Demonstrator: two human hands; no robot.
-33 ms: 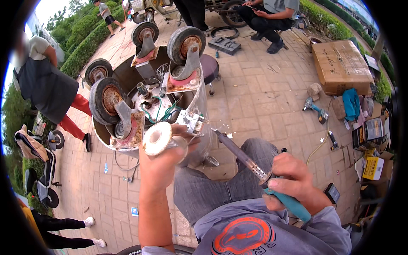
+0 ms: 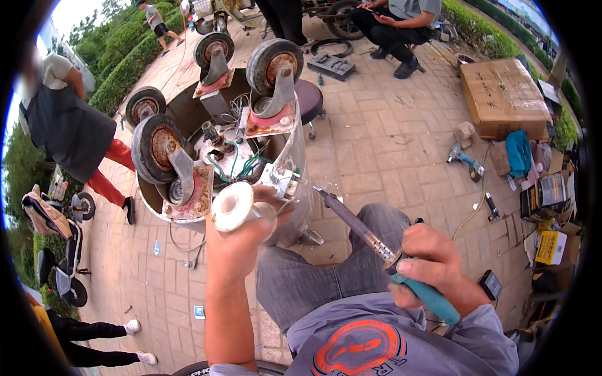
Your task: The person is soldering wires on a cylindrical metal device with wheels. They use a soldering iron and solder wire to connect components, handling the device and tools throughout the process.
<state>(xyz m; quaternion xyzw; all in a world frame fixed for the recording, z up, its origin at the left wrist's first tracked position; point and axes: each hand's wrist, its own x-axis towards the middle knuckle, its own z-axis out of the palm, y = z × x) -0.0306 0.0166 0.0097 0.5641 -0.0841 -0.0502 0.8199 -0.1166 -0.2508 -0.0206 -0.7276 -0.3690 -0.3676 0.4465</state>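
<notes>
A large, round, pale metal drum (image 2: 297, 147) holds thin green wires (image 2: 235, 160); four black rubber castors (image 2: 258, 70) with rusty hubs stand along its rim, partly hiding its inside. A brown cardboard box (image 2: 511, 100) stands well to the right. The hands are apart: the right hand (image 2: 433, 263) grips a long, teal-handled soldering iron (image 2: 357, 229), the left hand (image 2: 241, 244) a white flanged spool (image 2: 231, 207) beside the drum.

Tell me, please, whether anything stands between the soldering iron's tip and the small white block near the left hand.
Nothing visible does: from the soldering iron in the right hand to the white block, the picture shows only an open gap.
</notes>
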